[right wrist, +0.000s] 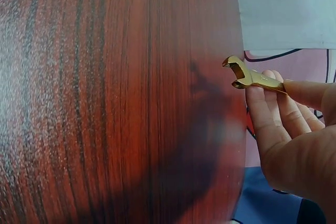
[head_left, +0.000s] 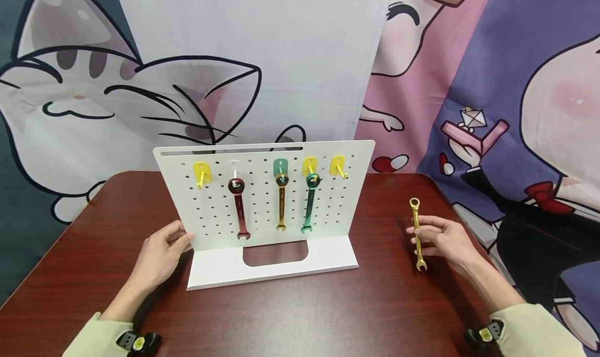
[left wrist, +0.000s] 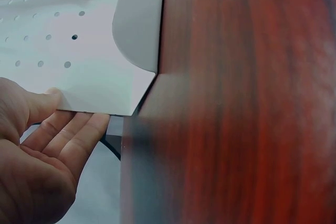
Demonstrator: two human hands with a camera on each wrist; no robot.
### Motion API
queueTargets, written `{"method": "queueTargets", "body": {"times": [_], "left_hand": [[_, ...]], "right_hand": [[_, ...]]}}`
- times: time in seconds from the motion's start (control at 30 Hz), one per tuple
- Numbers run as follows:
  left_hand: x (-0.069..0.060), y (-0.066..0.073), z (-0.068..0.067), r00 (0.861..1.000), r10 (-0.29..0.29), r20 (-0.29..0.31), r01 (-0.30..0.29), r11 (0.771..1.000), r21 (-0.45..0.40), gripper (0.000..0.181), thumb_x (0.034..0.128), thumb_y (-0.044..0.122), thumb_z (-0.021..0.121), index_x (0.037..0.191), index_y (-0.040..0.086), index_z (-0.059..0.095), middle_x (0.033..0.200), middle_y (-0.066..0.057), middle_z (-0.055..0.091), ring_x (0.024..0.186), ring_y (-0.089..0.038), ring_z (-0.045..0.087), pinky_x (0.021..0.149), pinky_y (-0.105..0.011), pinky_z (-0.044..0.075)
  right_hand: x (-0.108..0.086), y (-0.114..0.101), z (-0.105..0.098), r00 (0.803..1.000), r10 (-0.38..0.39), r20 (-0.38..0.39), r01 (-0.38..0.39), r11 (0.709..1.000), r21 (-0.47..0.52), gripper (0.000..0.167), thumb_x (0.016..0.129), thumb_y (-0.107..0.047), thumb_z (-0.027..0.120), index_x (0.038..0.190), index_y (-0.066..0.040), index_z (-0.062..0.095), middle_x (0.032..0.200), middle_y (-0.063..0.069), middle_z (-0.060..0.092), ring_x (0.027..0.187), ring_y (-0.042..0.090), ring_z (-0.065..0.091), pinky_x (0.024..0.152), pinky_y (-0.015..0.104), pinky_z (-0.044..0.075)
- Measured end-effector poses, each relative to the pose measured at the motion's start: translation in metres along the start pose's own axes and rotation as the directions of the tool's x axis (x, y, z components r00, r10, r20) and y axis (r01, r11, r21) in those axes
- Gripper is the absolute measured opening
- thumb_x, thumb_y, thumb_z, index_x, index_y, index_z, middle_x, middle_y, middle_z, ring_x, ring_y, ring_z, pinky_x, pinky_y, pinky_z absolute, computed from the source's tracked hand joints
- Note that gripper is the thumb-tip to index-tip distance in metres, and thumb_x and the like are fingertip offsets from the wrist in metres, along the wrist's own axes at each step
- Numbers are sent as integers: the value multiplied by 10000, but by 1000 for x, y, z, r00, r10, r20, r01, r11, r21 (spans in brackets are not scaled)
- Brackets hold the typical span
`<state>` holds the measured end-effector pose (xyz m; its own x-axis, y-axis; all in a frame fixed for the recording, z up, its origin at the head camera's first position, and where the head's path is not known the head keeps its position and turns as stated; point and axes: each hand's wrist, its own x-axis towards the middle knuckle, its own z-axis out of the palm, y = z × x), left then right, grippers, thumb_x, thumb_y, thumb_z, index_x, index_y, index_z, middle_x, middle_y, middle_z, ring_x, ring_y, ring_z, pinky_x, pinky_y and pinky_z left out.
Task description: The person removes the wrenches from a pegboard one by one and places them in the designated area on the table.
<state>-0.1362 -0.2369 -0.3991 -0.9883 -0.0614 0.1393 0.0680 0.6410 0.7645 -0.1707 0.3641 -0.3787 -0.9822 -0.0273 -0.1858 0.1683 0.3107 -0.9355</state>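
At right of frame, the fingers of a right hand [head_left: 445, 241] pinch a gold wrench [head_left: 419, 249] over the bench [head_left: 398, 305]; at left, the left hand [head_left: 160, 254] grips the pegboard [head_left: 262, 216] by its edge. Hanging appears under way (unhooking is possible); next likely calls for aligning ring with bare hook [head_left: 337, 165].

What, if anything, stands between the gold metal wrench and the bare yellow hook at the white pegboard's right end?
Nothing visible: only open space above the reddish-brown table separates the gold wrench from that yellow hook.
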Motion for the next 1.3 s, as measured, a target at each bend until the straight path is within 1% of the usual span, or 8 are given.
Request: {"method": "queueTargets", "body": {"times": [0.2,0.5,0.7,0.83,0.93,1.1,1.2,1.3], "left_hand": [[0,-1,0,1000,1,2,-1,1000,7,103,1063,116,648,1021,23,659,1071,-179,787,897,23,709,821,-286,679],[-1,-1,0,1000,-6,-1,6,1000,0,84,1060,112,652,1032,35,669,1067,-177,787,896,33,702,820,-254,673],[0,0,0,1000,0,-7,0,1000,8,70,1059,98,648,1040,36,671,1069,-180,788,896,48,695,807,-219,666],[1,1,0,1000,-2,-6,2,1000,15,60,1060,95,641,1050,46,674,1084,-181,787,905,36,700,822,-267,675],[1,1,-1,1000,-8,-5,8,1000,27,65,1060,108,647,1030,57,674,1082,-166,791,915,-2,717,808,-200,657],[1,2,-2,1000,-17,-1,17,999,38,106,1055,122,658,962,72,654,1041,-130,797,923,-57,738,757,-46,536],[2,2,-1,1000,-18,-1,18,999,40,108,1053,118,661,954,75,648,1032,-126,796,931,-79,746,754,-47,535],[1,2,-1,1000,-16,-3,16,999,36,94,1050,115,667,969,69,659,1043,-143,796,946,-118,759,768,-111,601]], "right_hand": [[1,3,-4,1000,1,-8,-1,1000,-10,425,1051,-124,652,1424,43,537,1013,-95,803,892,119,755,755,353,696],[1,6,-8,1000,18,-18,-18,1000,-23,371,1044,-138,664,1387,-17,595,1005,-109,804,897,117,752,753,338,691],[3,7,-11,999,37,-28,-39,997,-67,426,1048,-156,656,1413,42,560,1001,-118,801,896,109,742,746,342,690],[6,9,-14,998,55,-23,-56,995,-78,457,1046,-141,645,1434,72,532,1002,-115,799,887,113,737,753,354,691],[7,10,-16,997,76,-9,-76,994,-74,469,1043,-131,642,1447,75,521,1007,-117,796,886,110,734,762,359,691],[8,13,-19,994,105,11,-103,992,-72,469,1045,-125,641,1439,96,513,1015,-94,799,872,114,747,767,364,695],[9,14,-21,993,116,24,-114,991,-69,460,1044,-118,641,1426,107,514,1009,-87,801,864,118,757,766,365,696],[10,14,-24,991,129,36,-127,991,-50,432,1042,-110,644,1408,91,533,1006,-88,801,863,118,760,769,363,696]]}}
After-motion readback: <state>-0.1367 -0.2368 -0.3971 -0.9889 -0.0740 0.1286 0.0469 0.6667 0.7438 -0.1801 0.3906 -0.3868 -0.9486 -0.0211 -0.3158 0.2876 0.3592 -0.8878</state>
